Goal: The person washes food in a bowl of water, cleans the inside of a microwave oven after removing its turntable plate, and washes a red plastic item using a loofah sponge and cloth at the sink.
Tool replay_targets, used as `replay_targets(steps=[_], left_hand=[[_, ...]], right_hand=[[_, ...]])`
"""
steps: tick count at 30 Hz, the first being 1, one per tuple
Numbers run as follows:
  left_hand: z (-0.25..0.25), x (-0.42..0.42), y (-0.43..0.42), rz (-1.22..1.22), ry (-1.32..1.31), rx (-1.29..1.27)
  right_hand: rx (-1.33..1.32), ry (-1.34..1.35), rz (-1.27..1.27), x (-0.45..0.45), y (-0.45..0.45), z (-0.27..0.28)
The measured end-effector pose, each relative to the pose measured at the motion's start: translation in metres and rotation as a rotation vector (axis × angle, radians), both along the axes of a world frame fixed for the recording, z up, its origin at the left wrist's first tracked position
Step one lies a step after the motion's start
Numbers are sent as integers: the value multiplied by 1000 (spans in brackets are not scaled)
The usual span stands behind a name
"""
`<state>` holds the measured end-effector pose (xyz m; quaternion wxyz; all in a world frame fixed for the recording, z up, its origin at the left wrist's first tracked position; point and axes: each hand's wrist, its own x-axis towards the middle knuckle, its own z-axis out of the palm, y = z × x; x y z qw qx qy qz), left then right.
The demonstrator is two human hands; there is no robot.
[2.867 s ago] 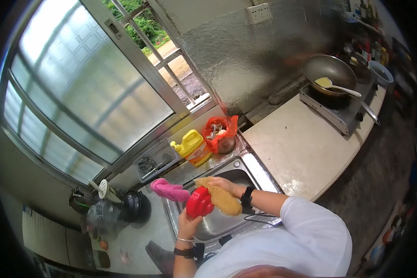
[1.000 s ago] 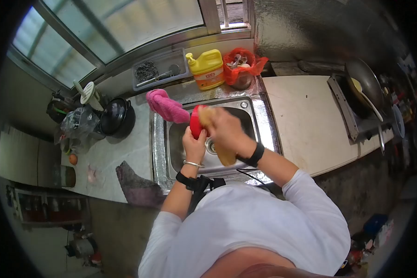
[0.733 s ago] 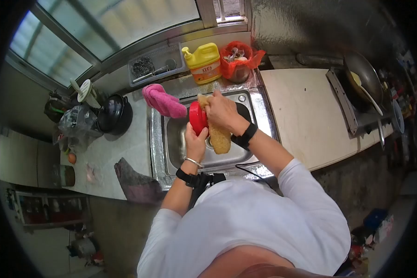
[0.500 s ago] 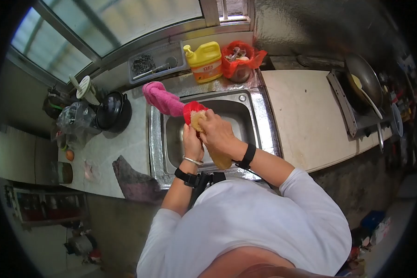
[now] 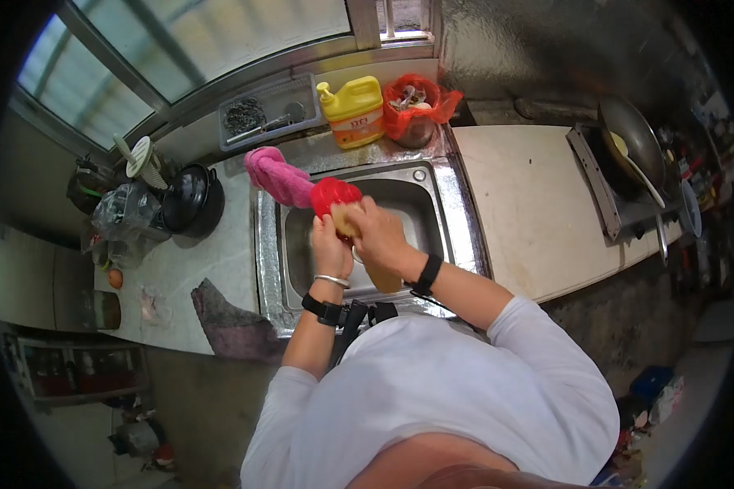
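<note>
Over the sink point(image 5: 289, 273), my left hand point(image 5: 331, 247) is closed around a bright red, rounded, shiny object point(image 5: 334, 194) whose kind I cannot make out. My right hand point(image 5: 380, 234) is closed on a yellowish scrubbing cloth point(image 5: 383, 277) and presses part of it against the red object's near side. The rest of the cloth hangs below my right palm, above the basin. Just left of the red object, a fluffy pink cloth point(image 5: 277, 177) lies over the sink's far left corner. My fingers partly hide where the red object and the cloth meet.
Behind the sink stand a yellow pump bottle point(image 5: 355, 114), a red plastic bag point(image 5: 420, 110) in a metal pot, and a grey tray point(image 5: 269, 114). A black pot point(image 5: 193, 204) and a dark rag point(image 5: 230, 318) are on the left counter. A wok point(image 5: 628, 134) sits far right.
My right hand has drawn the yellowish cloth down over the red object, so more of its red surface shows. The whole view has shifted slightly.
</note>
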<state>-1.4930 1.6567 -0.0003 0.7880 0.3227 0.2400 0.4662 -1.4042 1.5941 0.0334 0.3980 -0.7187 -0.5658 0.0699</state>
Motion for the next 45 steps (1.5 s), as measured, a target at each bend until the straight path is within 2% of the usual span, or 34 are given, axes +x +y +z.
replay_targets(steps=[3, 6, 8, 9, 11, 13, 16, 19, 21, 22, 26, 29, 31, 32, 33, 35, 37, 39, 41, 45], left_hand=[[31, 3, 1, -16, -50, 131], [46, 11, -6, 1, -15, 282], [52, 14, -2, 26, -55, 245], [54, 15, 0, 50, -101, 206], [50, 14, 0, 7, -71, 181], [47, 15, -2, -42, -39, 154], [41, 16, -2, 22, 169, 371], [35, 11, 9, 0, 242, 421], [35, 9, 10, -32, 235, 417], [39, 8, 7, -52, 185, 328], [46, 3, -9, -131, -1, 94], [20, 1, -13, -122, -49, 37], [29, -6, -9, -120, -23, 22], [36, -10, -4, -145, -87, 29], [50, -12, -1, -171, -150, 40], [67, -11, 1, -166, -127, 78], [75, -9, 0, -209, -140, 32], [70, -11, 6, -226, -156, -2], [68, -14, 10, -216, -176, -87], [75, -15, 9, -200, -145, -26]], right_hand=[[-62, -83, 88, 0, -18, -18], [16, -1, 61, 5, -24, -10], [189, 74, 27, 8, -26, 2], [194, 73, 29, 9, -25, 7], [393, 232, 51, 10, -26, 16], [352, 262, 49, 13, -16, 27], [260, 327, 42, 18, 6, 36], [221, 402, 44, 19, 20, 46], [218, 409, 50, 18, 23, 51], [215, 410, 50, 17, 23, 49], [172, 174, 81, 12, 5, 44], [147, 41, 91, 8, -16, 29], [131, -14, 73, 7, -24, 15], [8, -5, 24, 7, -31, 10], [9, -2, 28, 10, -35, -2], [-127, 107, -2, 12, -36, -33], [-100, 118, -9, 10, -34, -23], [128, 216, -11, 18, -32, -5], [117, 253, -3, 25, -35, 2], [169, 272, 119, 28, -43, 12]])
